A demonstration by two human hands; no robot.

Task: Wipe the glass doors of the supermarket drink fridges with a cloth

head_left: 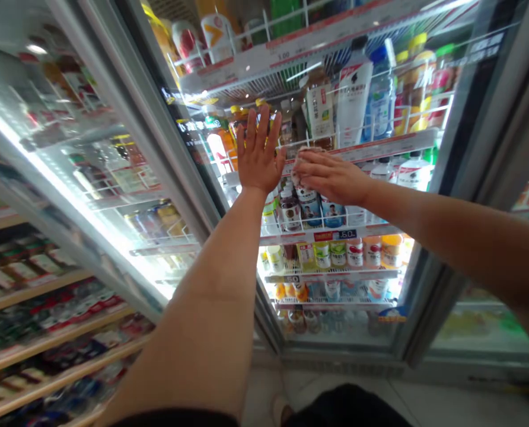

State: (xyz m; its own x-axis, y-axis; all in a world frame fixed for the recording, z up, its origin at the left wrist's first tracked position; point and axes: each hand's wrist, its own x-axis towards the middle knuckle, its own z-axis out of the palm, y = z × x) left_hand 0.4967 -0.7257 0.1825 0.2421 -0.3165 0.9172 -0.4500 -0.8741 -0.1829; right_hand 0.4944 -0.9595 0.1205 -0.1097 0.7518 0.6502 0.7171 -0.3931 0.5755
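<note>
My left hand [260, 151] lies flat with its fingers stretched upward against the glass door [344, 337] of a drinks cooler. My right hand [331, 175] is just to its right, fingers together, pressing a crumpled pinkish cloth [300, 159] to the same glass. Most of the cloth is covered by the fingers and palm. Behind the glass, near my hands, stand a tall white bottle [354, 98], a blue bottle [381, 95] and small dark bottles [290, 210] on wire-fronted shelves.
A metal door frame [158, 127] runs along the left of the glass. Farther left are another lit cooler section and wooden shelves [37, 284] filled with bottles. Tiled floor [264, 388] and a shoe [281, 409] show at the bottom. Another cooler door is at the right.
</note>
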